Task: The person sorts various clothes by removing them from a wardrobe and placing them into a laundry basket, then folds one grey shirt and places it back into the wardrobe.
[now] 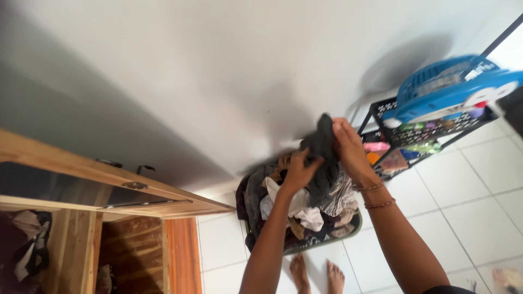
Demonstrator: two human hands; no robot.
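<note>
Both my hands hold up a dark grey garment point(321, 144) above a laundry basket point(357, 226) heaped with mixed clothes point(305, 209). My left hand point(298, 173) grips the garment's lower left part. My right hand point(348, 147) pinches its upper right edge; bead bracelets circle that wrist. The cloth hangs crumpled between the two hands. My bare feet point(316, 275) stand on the white tiles just in front of the basket.
A black wire rack point(381, 109) at the right carries a blue fan point(452, 90) and small colourful items. A wooden cabinet point(109, 179) with an open compartment holding clothes stands at the left. A white wall rises behind the basket.
</note>
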